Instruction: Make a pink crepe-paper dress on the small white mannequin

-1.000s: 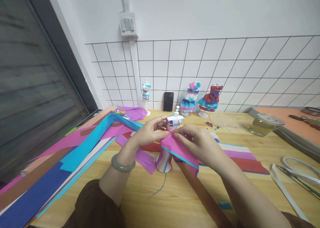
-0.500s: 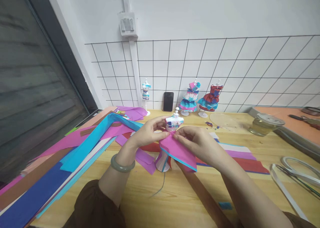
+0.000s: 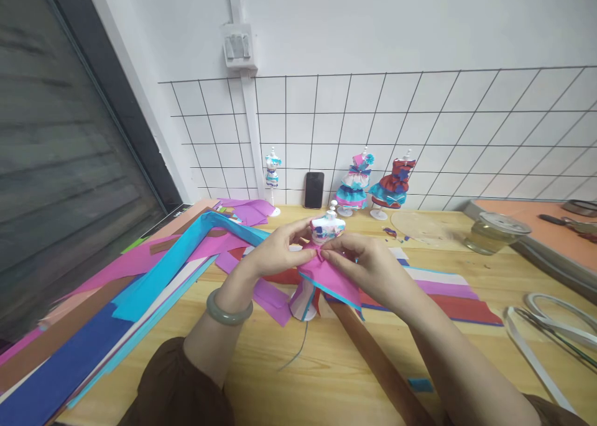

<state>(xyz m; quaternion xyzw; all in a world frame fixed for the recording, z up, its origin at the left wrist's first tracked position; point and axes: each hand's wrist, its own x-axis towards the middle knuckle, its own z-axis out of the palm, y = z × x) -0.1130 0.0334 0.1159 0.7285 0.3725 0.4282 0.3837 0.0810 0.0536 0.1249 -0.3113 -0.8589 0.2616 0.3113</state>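
Note:
A small white dress form (image 3: 328, 227) with a blue and pink patterned top stands slightly tilted between my hands. Around its waist hangs pink paper (image 3: 332, 277) with a light blue edge. My left hand (image 3: 280, 249) wraps the form's left side, its thumb pressing the pink paper at the waist. From the right, my right hand (image 3: 373, 261) pinches a gathered fold of the same paper between thumb and index finger. Below the pink paper, part of a white base (image 3: 303, 301) shows, with a thin grey thread trailing from it.
Coloured paper strips (image 3: 163, 270) cover the left side, and more (image 3: 457, 295) lie at right. A phone (image 3: 314, 189) and three dress forms (image 3: 353, 183) stand by the wall. A brown strip (image 3: 373, 351) runs toward me. A tape roll (image 3: 497, 230) and white cord (image 3: 536, 357) lie right.
The pink paper has been gathered closer around the waist, and its right end has drawn up and in. The form's top has shifted slightly right and down.

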